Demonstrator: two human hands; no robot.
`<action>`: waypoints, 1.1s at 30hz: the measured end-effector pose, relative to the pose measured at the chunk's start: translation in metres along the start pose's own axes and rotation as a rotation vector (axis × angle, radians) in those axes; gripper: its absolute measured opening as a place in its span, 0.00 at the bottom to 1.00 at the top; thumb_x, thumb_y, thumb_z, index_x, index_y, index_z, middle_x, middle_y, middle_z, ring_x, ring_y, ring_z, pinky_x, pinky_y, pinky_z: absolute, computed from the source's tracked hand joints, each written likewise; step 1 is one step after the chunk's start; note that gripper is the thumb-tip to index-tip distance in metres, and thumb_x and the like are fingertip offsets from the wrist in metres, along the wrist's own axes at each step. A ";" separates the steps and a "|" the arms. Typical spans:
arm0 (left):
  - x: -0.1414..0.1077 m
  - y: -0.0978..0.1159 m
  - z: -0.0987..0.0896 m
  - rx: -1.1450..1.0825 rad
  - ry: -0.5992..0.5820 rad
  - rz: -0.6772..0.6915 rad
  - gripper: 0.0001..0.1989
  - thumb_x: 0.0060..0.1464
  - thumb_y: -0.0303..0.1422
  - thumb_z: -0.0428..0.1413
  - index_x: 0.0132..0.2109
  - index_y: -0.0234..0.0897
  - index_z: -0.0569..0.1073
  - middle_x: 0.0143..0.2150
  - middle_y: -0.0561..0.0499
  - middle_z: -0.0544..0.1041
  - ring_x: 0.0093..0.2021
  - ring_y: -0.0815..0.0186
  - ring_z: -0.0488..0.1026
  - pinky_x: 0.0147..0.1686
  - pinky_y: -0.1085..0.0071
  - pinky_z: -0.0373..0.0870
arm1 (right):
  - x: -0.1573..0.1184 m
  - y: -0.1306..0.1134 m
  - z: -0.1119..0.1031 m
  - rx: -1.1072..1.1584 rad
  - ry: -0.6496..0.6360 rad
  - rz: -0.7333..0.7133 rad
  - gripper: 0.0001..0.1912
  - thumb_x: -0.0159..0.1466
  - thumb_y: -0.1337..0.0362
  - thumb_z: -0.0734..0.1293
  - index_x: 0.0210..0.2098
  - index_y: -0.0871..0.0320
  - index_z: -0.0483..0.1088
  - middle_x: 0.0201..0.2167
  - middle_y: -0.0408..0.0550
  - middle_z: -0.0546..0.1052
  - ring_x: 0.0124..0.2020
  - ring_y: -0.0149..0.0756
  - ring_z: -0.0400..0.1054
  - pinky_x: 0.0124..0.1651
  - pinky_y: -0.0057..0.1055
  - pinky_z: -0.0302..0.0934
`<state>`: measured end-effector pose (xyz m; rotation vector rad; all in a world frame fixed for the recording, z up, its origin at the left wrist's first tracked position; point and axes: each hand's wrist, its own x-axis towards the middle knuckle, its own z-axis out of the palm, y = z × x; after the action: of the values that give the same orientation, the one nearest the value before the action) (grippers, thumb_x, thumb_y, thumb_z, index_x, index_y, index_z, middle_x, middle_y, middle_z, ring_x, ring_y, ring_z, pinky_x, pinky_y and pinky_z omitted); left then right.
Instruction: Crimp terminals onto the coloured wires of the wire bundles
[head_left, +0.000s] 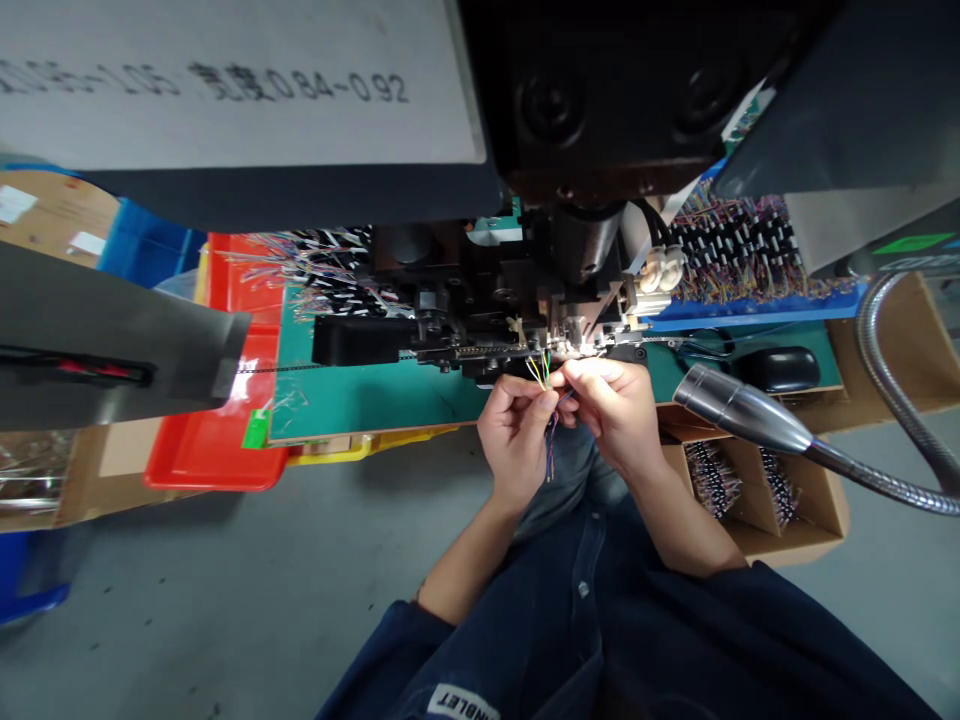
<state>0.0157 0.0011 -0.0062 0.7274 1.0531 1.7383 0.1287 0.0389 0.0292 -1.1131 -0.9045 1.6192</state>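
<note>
Thin coloured wires hang between my two hands, with yellow, white and green ends fanned out at the top. My left hand pinches the bundle between thumb and fingers. Close beside it, my right hand is closed at the wires near the machine's working point; its fingertips partly hide what they grip. Just beyond the fingertips stands the black and metal machine, its small metal parts lit brightly.
A green work surface runs under the machine. Red trays lie left. On the right are a blue tray of wire assemblies, scissors, a black mouse, a metal gooseneck lamp and a divided cardboard box.
</note>
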 end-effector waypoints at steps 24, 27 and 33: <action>-0.002 0.001 -0.008 0.085 -0.024 0.005 0.19 0.68 0.48 0.75 0.39 0.40 0.81 0.30 0.55 0.80 0.24 0.70 0.72 0.28 0.74 0.74 | -0.013 -0.016 -0.002 -0.405 -0.004 -0.284 0.22 0.73 0.50 0.80 0.26 0.51 0.80 0.21 0.44 0.77 0.23 0.36 0.67 0.28 0.36 0.71; -0.002 0.003 -0.005 0.089 -0.013 0.024 0.19 0.69 0.48 0.75 0.39 0.40 0.80 0.30 0.55 0.79 0.25 0.71 0.71 0.28 0.75 0.73 | -0.014 -0.014 -0.001 -0.409 0.033 -0.306 0.23 0.75 0.52 0.79 0.25 0.51 0.79 0.22 0.45 0.77 0.23 0.35 0.65 0.26 0.35 0.66; -0.002 0.000 -0.006 0.102 0.001 0.060 0.21 0.68 0.47 0.75 0.38 0.39 0.78 0.30 0.55 0.77 0.27 0.71 0.72 0.28 0.76 0.70 | -0.012 -0.014 -0.005 -0.456 -0.060 -0.408 0.12 0.75 0.57 0.77 0.37 0.55 0.89 0.19 0.38 0.74 0.21 0.30 0.64 0.25 0.30 0.63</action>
<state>0.0117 -0.0030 -0.0094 0.8293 1.1372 1.7456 0.1392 0.0317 0.0430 -1.0908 -1.4850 1.1431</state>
